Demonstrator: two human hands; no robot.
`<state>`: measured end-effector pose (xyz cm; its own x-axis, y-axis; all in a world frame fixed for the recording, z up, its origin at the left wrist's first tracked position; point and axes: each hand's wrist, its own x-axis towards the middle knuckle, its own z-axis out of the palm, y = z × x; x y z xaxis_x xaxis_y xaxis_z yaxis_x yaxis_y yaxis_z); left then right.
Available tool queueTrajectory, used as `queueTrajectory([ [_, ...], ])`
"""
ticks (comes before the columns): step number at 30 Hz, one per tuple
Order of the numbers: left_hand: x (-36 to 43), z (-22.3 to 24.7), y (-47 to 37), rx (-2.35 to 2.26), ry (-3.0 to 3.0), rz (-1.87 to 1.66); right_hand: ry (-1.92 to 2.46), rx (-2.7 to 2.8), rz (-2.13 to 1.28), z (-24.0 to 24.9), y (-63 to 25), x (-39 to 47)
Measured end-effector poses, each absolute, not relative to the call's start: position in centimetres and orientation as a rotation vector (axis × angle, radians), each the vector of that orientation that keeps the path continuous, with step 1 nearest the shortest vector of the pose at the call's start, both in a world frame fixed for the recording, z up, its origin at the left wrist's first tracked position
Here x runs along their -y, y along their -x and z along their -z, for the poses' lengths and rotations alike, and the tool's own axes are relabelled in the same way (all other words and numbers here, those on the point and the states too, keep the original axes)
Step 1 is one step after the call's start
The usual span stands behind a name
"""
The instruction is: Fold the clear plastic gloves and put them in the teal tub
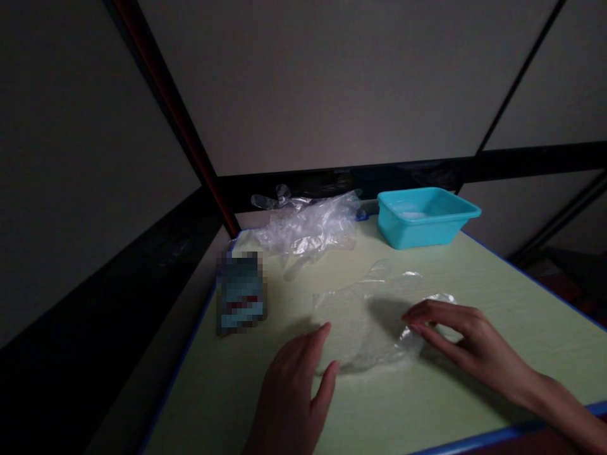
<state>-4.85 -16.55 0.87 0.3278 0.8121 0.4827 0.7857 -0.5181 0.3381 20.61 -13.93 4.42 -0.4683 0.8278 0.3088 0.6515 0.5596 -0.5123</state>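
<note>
Below: handwork at a pale green, blue-edged tabletop [203, 398]

Along its far left side lies a crumpled heap of clear plastic-film gloves [315, 227]; at far right stands a turquoise rectangular plastic basin [420, 232], its pale contents indistinct. A single flat, transparent film glove [346, 316] lies mid-table between the hands. The right hand [467, 332] pinches its crinkled right side between thumb and fingertips; the left hand [289, 385], thumb and fingers parted, is at the opposite edge, contact uncertain. A small blue-green packet [241, 284] lies near the left border. Failure, as judged: a hard pull at the pinch could tear the film; a loosely held left edge could let it slide or fold. Labelling: none legible; the packet's face is pixelated, showing only a dark red band.
</note>
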Motion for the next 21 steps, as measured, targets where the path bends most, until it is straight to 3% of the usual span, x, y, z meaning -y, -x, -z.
queueTrajectory([
  [9,16.7,0.2,5.1,-1.597,-2.526,-0.871,1.425,2.298,-0.146,-2.1,-20.6,12.1],
  [21,19.6,0.3,0.3,-1.156,-2.826,-0.574,1.083,2.712,-0.113,-1.6,-18.7,18.8],
])
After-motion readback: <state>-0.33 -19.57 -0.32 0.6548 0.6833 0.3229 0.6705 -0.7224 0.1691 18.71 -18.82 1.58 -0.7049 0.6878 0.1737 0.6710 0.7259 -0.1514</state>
